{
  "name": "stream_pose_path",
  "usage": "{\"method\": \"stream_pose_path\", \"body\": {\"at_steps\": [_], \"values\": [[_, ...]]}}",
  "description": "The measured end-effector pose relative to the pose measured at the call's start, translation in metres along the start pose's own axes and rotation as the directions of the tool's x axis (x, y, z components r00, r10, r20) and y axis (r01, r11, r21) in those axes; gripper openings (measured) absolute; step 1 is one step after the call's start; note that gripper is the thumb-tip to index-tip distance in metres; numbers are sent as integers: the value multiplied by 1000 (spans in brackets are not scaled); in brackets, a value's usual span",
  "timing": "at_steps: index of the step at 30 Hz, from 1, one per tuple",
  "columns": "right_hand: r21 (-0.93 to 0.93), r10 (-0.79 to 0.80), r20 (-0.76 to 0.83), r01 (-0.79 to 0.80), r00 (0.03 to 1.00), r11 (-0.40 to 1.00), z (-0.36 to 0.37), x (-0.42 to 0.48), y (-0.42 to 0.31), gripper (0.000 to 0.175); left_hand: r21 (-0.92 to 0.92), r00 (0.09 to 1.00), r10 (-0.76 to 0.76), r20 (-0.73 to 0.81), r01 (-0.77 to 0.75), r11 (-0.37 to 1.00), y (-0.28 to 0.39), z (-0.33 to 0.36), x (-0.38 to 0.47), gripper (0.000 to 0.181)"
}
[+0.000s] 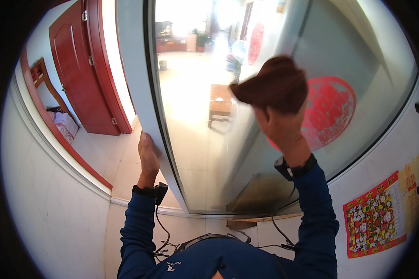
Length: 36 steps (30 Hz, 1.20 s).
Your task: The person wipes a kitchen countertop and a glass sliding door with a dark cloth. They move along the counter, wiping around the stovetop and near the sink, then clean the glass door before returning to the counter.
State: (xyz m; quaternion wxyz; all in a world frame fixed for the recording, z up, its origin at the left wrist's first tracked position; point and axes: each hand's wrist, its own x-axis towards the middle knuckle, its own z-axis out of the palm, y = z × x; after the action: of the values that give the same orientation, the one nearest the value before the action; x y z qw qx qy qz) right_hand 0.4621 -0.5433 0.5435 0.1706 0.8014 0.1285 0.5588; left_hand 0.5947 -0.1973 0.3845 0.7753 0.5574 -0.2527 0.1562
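Note:
My right hand (281,127) holds a bunched dark brown cloth (277,85) up at a sliding glass door panel (192,150); the cloth is a little blurred, and I cannot tell whether it presses on the glass. Around the pale edge frame (139,83) of that panel, my left hand (148,155) has its fingers wrapped at about mid-height. A round red paper-cut decoration (331,111) shows on the glass, partly behind my right hand and wrist. Another red decoration (256,43) appears higher up.
Through the glass I see a wooden stool (220,101) on a bright tiled floor. To the left stand a red door (80,69) and a bed (65,123). A colourful poster (375,216) hangs on the right wall. Black cables (162,226) trail from my wrist straps.

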Motion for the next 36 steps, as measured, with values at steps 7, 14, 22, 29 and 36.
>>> {"method": "stream_pose_path", "body": {"at_steps": [7, 14, 22, 29, 36], "values": [[862, 206, 364, -413, 908, 295, 35, -88, -79, 30, 73, 1000, -25, -13, 26, 997, 10, 5, -1, 66], [641, 370, 336, -498, 866, 584, 54, -98, -60, 42, -1, 1000, -14, 7, 14, 1000, -4, -2, -3, 63], [106, 52, -220, -30, 974, 994, -45, 110, 48, 41, -46, 1000, 19, 14, -19, 999, -17, -7, -2, 63], [87, -184, -394, 236, 900, 968, -58, 236, 30, 23, -137, 998, -64, 11, 65, 988, -14, -4, -1, 64], [-86, -158, -380, 135, 911, 987, -64, 326, 66, 33, -134, 997, 23, 75, -13, 991, -10, -4, -3, 59]]}}
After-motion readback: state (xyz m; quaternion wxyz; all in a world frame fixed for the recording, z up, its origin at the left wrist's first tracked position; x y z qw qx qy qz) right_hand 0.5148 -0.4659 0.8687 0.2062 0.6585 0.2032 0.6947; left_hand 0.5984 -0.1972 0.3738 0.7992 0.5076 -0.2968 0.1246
